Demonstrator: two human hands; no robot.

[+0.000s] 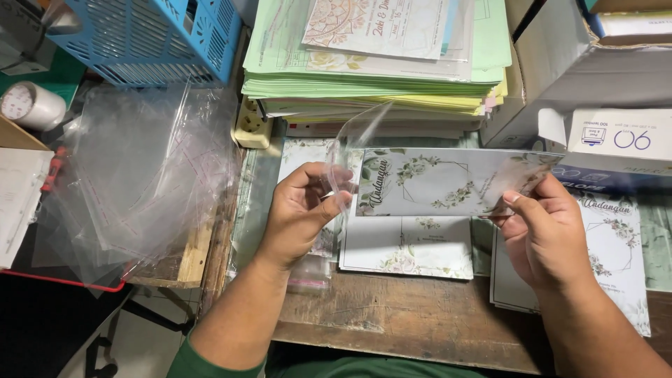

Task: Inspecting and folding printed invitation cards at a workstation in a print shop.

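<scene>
Card: while you hold the floral card (pixel 434 183) level above the desk (pixel 406 315), it sits partly inside a clear sleeve (pixel 353 143).
Hands: your left hand (pixel 302 210) pinches the sleeve's open mouth; your right hand (pixel 542 227) pinches the card's far end.
Handling: light, stiff paper; slippery, flimsy film; grip edges.
Count: one card held, two more flat beneath; a loose heap of sleeves (pixel 133 175) left.

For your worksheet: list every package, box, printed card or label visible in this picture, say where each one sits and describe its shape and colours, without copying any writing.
Floral card: held between left hand and right hand, rectangular, pale with green leaves, in a clear sleeve.
Paper box: right edge, white over blue.
Cardboard box: upper right, grey-brown.
Paper stack: top centre, green and yellow sheets.
Blue basket: upper left, plastic lattice.
Tape roll: far left, white.
</scene>
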